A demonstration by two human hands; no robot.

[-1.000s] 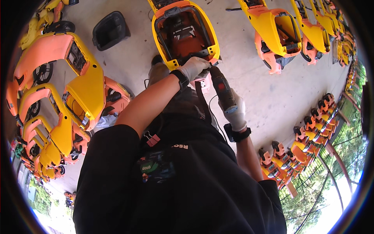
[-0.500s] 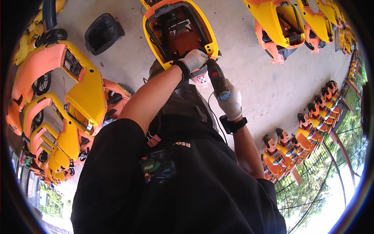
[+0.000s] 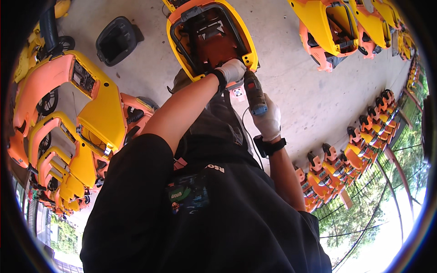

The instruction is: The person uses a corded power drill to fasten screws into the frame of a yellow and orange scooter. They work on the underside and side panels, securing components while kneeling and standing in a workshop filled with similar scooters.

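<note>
Ahead of me stands a scooter with a yellow body shell (image 3: pixel 251 50), its seat opening exposed and a reddish-brown interior showing inside. My left hand (image 3: pixel 232 71), in a white glove, is closed at the near right part of the shell's rim, beside the drill's front end. What its fingers pinch, if anything, is hidden. My right hand (image 3: pixel 268 119), gloved too, grips a dark power drill (image 3: pixel 254 92) with a blue base. The drill's nose points away from me at the rim's near right corner. Its very tip and any screw there are too small to make out.
A black plastic bucket-shaped bin (image 3: pixel 116 41) lies on the concrete floor (image 3: pixel 300 104) at far left. Partly stripped yellow and orange scooters (image 3: pixel 98 116) line the left side. More scooters (image 3: pixel 328 34) stand far right, with a long row (image 3: pixel 355 154) along the right fence.
The view has shifted slightly. Both hands and the drill stay at the same corner of the rim, with the drill held a little more upright in the picture.
</note>
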